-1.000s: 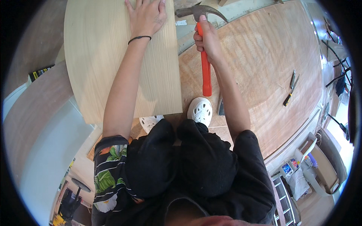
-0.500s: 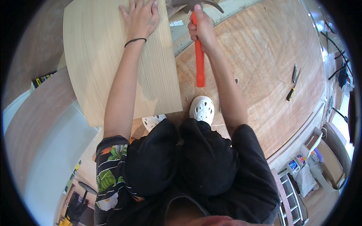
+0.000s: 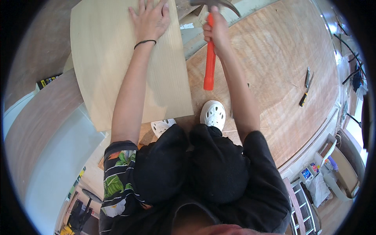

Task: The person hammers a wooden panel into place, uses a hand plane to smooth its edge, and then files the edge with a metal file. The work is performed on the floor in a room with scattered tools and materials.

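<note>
My left hand (image 3: 152, 20) lies flat with spread fingers on a pale wood-grain board (image 3: 105, 70), near its far right part. Closed round the upper handle of a claw hammer (image 3: 210, 66) is my right hand (image 3: 217, 31), just right of the board's edge. The hammer has an orange-red grip hanging toward me and a dark metal head with a curved claw at the top of the picture. Part of the head is cut off by the frame's upper edge, so what it touches cannot be seen.
A large brown plywood sheet (image 3: 274, 66) spreads to the right, with a yellow-and-black handled tool (image 3: 304, 98) and a slim cutter-like tool (image 3: 307, 77) on it. My white clogs (image 3: 213, 114) stand at the board's near edge. Bottles (image 3: 306, 173) and a white ladder (image 3: 303, 201) are at lower right.
The whole view has shifted slightly, so board, hands and hammer appear a little further right. My left hand stays flat on the board, and my right hand keeps its grip on the hammer.
</note>
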A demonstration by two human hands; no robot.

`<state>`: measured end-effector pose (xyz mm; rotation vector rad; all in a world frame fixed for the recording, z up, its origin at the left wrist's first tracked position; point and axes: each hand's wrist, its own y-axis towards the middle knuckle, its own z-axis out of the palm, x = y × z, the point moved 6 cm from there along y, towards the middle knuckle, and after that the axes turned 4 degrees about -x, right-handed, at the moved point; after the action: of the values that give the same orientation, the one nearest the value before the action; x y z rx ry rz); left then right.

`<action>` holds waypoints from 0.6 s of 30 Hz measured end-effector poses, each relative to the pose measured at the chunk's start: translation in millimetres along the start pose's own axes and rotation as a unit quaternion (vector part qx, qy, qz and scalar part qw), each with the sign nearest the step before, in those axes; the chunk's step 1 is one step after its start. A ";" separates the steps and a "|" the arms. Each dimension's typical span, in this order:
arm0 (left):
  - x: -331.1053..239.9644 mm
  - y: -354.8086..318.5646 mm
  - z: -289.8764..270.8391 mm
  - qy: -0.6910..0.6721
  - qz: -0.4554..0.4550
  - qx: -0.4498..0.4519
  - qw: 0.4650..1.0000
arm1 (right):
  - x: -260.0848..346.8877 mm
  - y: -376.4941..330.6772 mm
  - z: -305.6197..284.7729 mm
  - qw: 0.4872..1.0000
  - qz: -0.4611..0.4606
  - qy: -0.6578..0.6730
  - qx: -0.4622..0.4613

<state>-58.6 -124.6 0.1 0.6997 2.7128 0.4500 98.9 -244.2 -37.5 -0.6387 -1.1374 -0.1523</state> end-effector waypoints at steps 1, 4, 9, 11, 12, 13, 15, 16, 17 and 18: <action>0.5 -0.2 0.8 -0.006 -0.005 0.007 1.000 | -9.8 -6.0 -18.5 0.997 0.031 0.010 -0.063; -2.1 0.1 3.4 -0.013 -0.020 0.015 1.000 | -29.5 -35.5 -74.7 0.988 -0.009 -0.076 -0.132; -10.7 3.5 5.2 -0.003 -0.034 -0.017 0.999 | -37.0 -66.9 -153.7 0.789 -0.084 -0.556 -0.249; -10.4 0.8 8.1 0.002 -0.035 0.002 0.999 | -42.6 -73.8 -172.5 0.770 -0.075 -0.581 -0.253; -9.4 -2.2 9.0 0.005 -0.034 0.011 0.999 | -45.6 -75.1 -180.6 0.760 -0.062 -0.594 -0.256; -9.6 -5.8 9.6 0.010 -0.014 0.023 1.000 | -46.3 -75.2 -185.7 0.751 -0.078 -0.603 -0.259; -7.4 -17.2 9.1 0.019 0.026 0.051 0.998 | -49.2 -69.4 -192.9 0.736 -0.108 -0.618 -0.253; -4.4 -22.3 7.2 0.000 0.021 0.054 0.998 | -50.5 -64.6 -197.3 0.720 -0.117 -0.633 -0.257; 0.1 -28.4 4.1 -0.017 0.016 0.057 0.998 | -51.4 -58.6 -200.2 0.707 -0.133 -0.646 -0.256; 5.0 -33.6 1.3 -0.029 0.011 0.068 0.997 | -51.9 -53.5 -202.5 0.693 -0.155 -0.656 -0.254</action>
<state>-76.2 -149.7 -14.5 0.7680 2.7033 0.2472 214.9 -408.6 -115.7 -1.0877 -2.6786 -0.3261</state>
